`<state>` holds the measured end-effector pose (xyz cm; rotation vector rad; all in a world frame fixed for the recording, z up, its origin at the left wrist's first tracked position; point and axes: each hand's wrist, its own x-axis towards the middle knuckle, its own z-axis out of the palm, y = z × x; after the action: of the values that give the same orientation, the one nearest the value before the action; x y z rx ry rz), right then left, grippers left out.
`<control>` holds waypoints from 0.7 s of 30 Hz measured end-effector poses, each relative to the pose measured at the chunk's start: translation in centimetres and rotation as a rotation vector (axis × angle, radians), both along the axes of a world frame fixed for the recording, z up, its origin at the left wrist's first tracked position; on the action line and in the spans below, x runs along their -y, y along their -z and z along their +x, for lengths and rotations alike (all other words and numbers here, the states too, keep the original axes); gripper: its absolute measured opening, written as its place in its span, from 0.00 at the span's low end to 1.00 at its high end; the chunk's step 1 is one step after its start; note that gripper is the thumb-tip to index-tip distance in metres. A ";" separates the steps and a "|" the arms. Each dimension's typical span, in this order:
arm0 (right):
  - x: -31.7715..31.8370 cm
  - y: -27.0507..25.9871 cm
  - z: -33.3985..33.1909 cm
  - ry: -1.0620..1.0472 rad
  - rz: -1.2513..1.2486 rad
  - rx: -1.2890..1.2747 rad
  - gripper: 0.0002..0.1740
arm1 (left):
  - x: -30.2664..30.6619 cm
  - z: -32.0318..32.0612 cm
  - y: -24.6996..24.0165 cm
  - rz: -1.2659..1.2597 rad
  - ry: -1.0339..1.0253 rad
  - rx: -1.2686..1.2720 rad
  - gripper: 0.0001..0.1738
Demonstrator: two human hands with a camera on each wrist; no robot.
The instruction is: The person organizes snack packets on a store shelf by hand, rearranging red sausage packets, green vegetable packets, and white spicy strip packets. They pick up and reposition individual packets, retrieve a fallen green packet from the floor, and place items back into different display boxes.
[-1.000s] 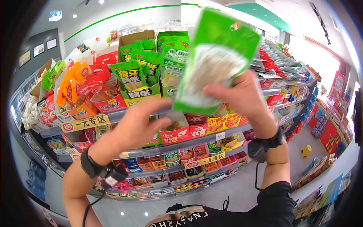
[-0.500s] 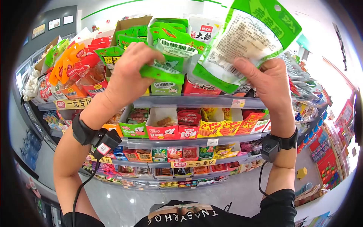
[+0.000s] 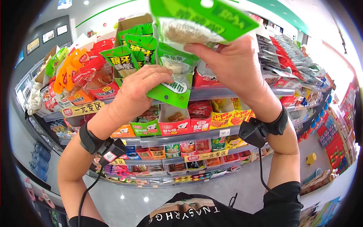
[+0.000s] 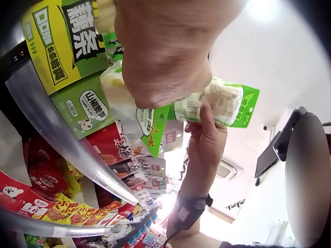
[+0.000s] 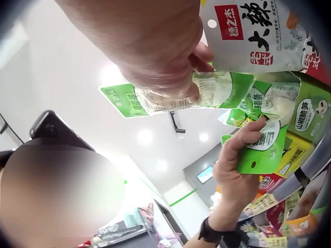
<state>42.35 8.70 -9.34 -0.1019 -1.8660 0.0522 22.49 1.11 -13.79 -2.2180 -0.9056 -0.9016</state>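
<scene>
**Right hand (image 3: 236,66) holds up the raised packet (image 3: 196,24); left hand (image 3: 141,85) grips the lower packet (image 3: 172,92)**

The right hand is closed on the raised packet, thumb on the side facing the head camera, fingers behind. That packet, green with a pale, see-through middle, tilts above the shelf (image 3: 261,92). The left hand has its fingers curled on the lower packet, which slants at the shelf's front, its punched end down (the lettering is upside down in the head view). Whether the packets touch, I cannot tell. Each wrist wears a black strap with a small camera.

Just behind the left hand stand green lotus packets (image 3: 123,62) in a carton; left of them are red packets (image 3: 96,77), then orange packets (image 3: 72,72). A yellow sign (image 3: 84,109) runs along the shelf edge below. Silver packets (image 3: 291,49) lie in rows to the right. Lower down, further shelves carry small boxes (image 3: 174,123) of snacks.
</scene>
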 end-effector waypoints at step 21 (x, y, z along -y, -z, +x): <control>-1.2 -2.4 -1.3 0.321 -0.181 0.196 0.13 | -3.8 -1.2 1.7 -0.002 0.255 0.417 0.20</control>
<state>41.02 9.85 -6.96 -0.5466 -2.0155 -0.0114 21.33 4.92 -15.52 -2.2187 -0.8086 -1.5231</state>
